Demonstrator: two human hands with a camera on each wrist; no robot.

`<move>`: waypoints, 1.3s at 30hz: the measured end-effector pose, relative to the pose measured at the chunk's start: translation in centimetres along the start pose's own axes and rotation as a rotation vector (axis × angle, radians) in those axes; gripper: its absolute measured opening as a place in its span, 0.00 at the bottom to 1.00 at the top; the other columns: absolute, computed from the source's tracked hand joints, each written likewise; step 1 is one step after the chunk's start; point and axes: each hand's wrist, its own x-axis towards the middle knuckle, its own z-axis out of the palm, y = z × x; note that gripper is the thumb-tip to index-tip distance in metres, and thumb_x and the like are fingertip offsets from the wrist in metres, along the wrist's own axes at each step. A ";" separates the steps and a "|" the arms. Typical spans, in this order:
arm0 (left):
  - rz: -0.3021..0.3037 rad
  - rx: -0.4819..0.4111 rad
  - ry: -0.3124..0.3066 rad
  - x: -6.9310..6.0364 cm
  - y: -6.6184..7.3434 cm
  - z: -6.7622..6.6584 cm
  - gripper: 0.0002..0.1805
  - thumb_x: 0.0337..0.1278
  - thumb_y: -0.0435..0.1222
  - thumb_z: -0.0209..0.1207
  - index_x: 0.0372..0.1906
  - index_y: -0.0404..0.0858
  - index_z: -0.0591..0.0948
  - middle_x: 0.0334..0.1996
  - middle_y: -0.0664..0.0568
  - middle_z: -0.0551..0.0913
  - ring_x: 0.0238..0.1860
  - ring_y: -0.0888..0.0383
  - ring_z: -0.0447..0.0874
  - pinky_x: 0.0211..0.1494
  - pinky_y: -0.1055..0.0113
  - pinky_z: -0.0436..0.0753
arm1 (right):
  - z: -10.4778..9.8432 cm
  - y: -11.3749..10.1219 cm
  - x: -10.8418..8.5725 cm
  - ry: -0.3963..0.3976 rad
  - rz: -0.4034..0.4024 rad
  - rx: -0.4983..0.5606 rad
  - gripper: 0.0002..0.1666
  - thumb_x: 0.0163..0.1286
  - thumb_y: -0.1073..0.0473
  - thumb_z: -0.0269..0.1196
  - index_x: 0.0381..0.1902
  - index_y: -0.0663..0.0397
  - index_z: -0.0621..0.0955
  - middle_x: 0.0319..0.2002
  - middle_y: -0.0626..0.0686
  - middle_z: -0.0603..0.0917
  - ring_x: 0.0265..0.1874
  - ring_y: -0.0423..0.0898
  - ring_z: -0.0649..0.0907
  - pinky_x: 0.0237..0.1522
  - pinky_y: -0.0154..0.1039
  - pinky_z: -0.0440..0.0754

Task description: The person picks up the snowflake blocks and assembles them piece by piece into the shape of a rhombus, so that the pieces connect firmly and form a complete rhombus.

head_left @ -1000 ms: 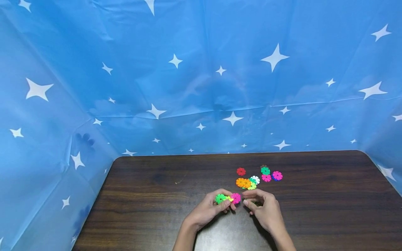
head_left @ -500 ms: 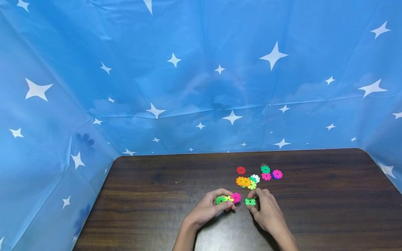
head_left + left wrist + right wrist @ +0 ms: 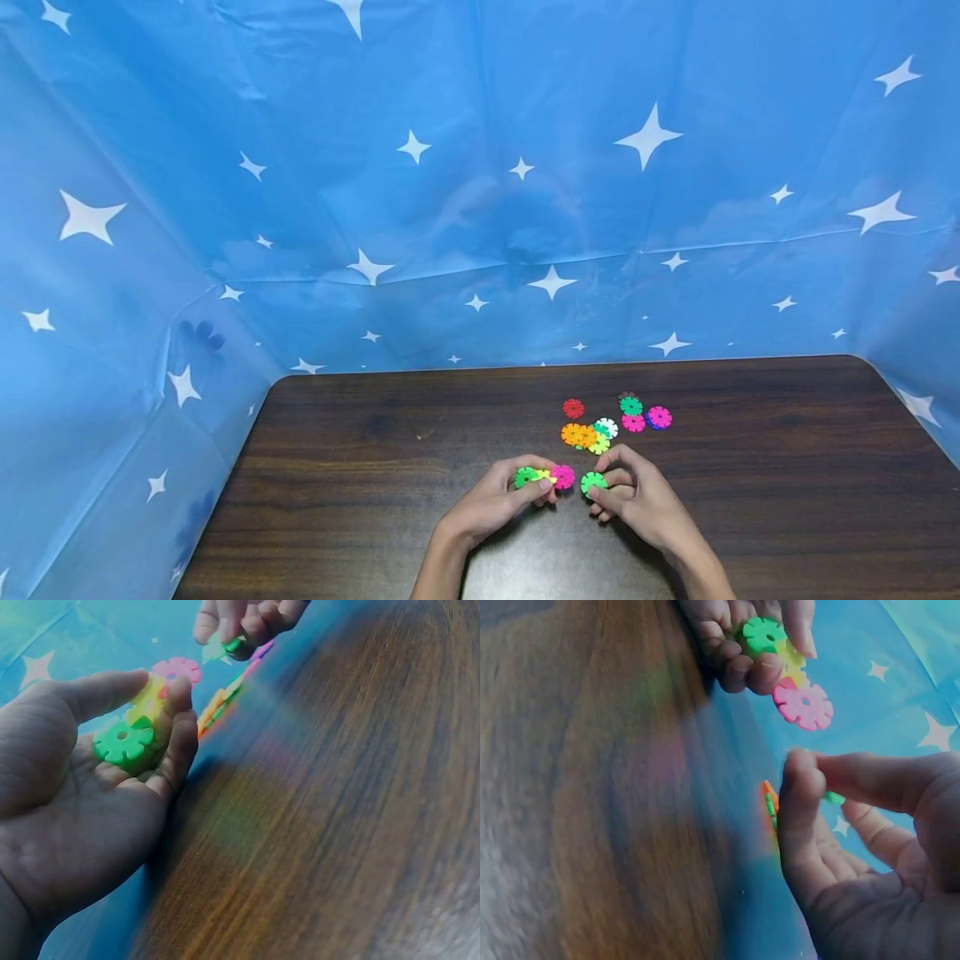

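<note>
My left hand [image 3: 498,498] pinches a joined row of notched discs: a green disc [image 3: 124,741], a yellow disc [image 3: 148,701] between thumb and fingers, and a pink disc [image 3: 804,703] sticking out toward the right. Just right of the pink one, my right hand [image 3: 641,500] holds a single green disc [image 3: 593,484] by its edge between thumb and fingers. A gap separates the two. In the right wrist view, the fingers of the right hand [image 3: 877,840] cover most of that green disc.
Beyond the hands on the dark wooden table [image 3: 360,500] lie a red disc [image 3: 573,408], overlapping orange discs [image 3: 572,434], a white disc [image 3: 608,427], a teal disc [image 3: 631,406] and pink discs [image 3: 659,417]. A blue star-patterned cloth [image 3: 450,208] hangs behind.
The right hand has brought the green disc into view, turned it and shifted its grip to the disc's right edge. The left hand has stayed nearly still with its row.
</note>
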 end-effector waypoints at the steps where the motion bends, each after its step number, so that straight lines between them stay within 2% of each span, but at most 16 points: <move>1: 0.000 0.003 -0.001 0.0 0.0 0.0 0.16 0.79 0.38 0.60 0.63 0.36 0.83 0.45 0.38 0.91 0.42 0.59 0.86 0.50 0.68 0.84 | 0.0 0.0 0.1 -0.008 -0.001 0.020 0.21 0.73 0.71 0.68 0.57 0.70 0.71 0.37 0.61 0.89 0.32 0.48 0.90 0.35 0.41 0.91; 7: -0.007 0.007 -0.004 0.0 0.1 -0.1 0.16 0.80 0.38 0.60 0.64 0.38 0.83 0.46 0.38 0.91 0.43 0.59 0.86 0.52 0.68 0.84 | 0.2 0.1 0.2 0.009 0.004 0.076 0.23 0.73 0.69 0.69 0.60 0.71 0.74 0.39 0.58 0.88 0.32 0.46 0.90 0.36 0.39 0.91; 16: -0.003 0.009 -0.018 -0.1 0.0 -0.2 0.15 0.80 0.36 0.59 0.63 0.38 0.82 0.45 0.41 0.90 0.44 0.58 0.86 0.53 0.68 0.84 | 0.2 -0.2 0.2 -0.011 0.012 0.176 0.27 0.76 0.66 0.69 0.63 0.77 0.72 0.43 0.55 0.88 0.37 0.44 0.92 0.43 0.38 0.92; 23: 0.011 0.041 -0.024 -0.2 0.1 -0.2 0.14 0.80 0.35 0.59 0.63 0.38 0.81 0.45 0.42 0.89 0.44 0.58 0.85 0.53 0.67 0.82 | 0.4 -0.2 0.1 -0.046 -0.004 0.206 0.26 0.74 0.68 0.69 0.62 0.79 0.74 0.45 0.58 0.90 0.40 0.45 0.93 0.45 0.40 0.93; 31: 0.002 0.038 -0.018 -0.2 0.0 -0.1 0.14 0.78 0.34 0.60 0.61 0.38 0.82 0.42 0.46 0.87 0.43 0.58 0.83 0.49 0.68 0.80 | 0.6 -0.3 0.2 0.058 0.021 0.220 0.25 0.73 0.70 0.69 0.62 0.78 0.75 0.44 0.57 0.90 0.38 0.47 0.94 0.46 0.43 0.94; 39: 0.002 0.058 -0.021 -0.2 0.1 -0.3 0.13 0.78 0.35 0.61 0.60 0.39 0.82 0.41 0.50 0.85 0.41 0.59 0.81 0.46 0.68 0.78 | 0.8 -0.4 0.4 0.081 0.014 0.239 0.23 0.72 0.72 0.70 0.59 0.78 0.76 0.43 0.57 0.89 0.40 0.48 0.95 0.46 0.47 0.94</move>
